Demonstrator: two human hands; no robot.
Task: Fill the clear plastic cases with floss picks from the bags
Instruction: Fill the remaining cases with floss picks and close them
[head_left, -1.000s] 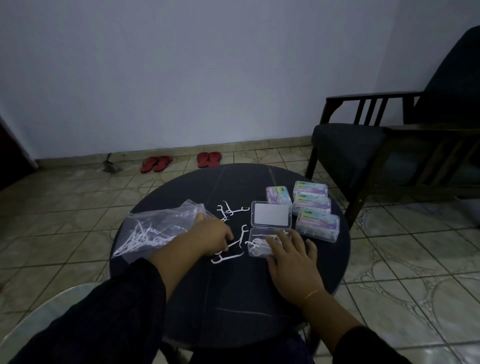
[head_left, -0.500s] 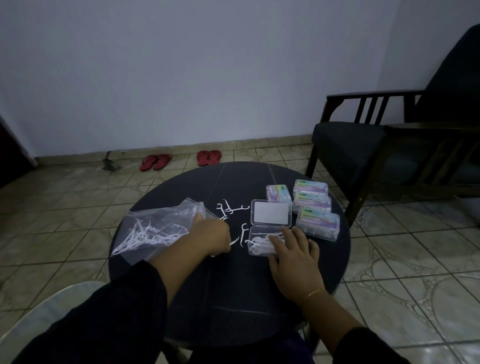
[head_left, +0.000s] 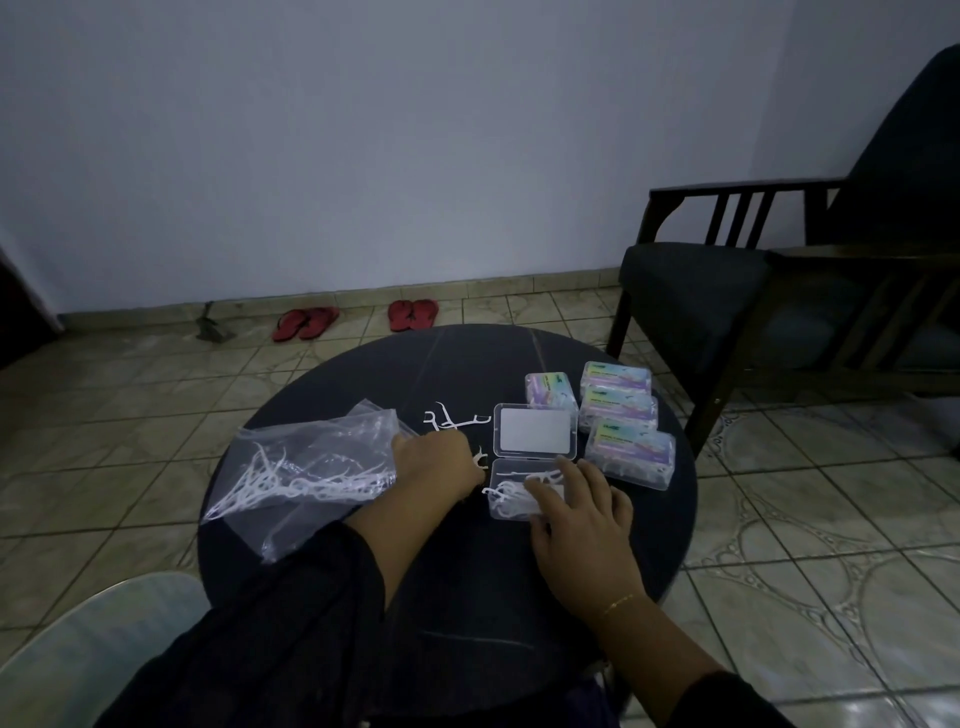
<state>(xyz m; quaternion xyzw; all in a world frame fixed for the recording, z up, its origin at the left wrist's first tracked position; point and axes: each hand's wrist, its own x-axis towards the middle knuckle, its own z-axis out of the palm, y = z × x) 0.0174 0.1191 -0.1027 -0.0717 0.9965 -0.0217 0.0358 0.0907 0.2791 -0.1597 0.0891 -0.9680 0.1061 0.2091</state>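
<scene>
The left hand (head_left: 441, 465) has drawn loose picks (head_left: 451, 420) toward the open case (head_left: 519, 493); its grip is hidden. Right hand (head_left: 576, 512), fingers flat, steadies it. Next: drop them in.

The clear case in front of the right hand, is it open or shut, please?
Open: the clear case's lid lies flat behind the tray.

Open clear case (head_left: 524, 486) part-filled (white picks); bag (head_left: 306, 467) lying left.
</scene>
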